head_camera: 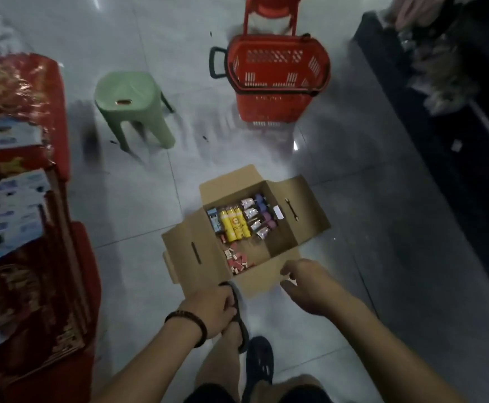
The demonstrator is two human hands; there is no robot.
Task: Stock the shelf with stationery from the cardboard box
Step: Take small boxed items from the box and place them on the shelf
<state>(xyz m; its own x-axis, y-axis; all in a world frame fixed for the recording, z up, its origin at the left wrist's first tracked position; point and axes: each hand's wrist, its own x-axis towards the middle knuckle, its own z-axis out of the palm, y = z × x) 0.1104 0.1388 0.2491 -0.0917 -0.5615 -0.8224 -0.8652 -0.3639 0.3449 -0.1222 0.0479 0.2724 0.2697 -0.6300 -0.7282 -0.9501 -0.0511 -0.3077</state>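
Fingers of the right hand (304, 283) loosely spread and half bent, hovering at the near right corner of the open cardboard box (185, 245), holding nothing; contact with the near flap unclear. Fingers of the left hand (208, 311) curled inward on the near side of the box, against a dark sandal (243, 330); grip or mere overlap impossible to tell. Beaded bracelet (188, 322) on that wrist. Inside the box: yellow tubes (234, 225) side by side, purple-capped items (259, 213) to their right, small red pieces (236, 258) loose toward the near wall. Beyond the box, a green stool (130, 97) off to the left and a red basket (278, 68) straight ahead, both well apart from it.
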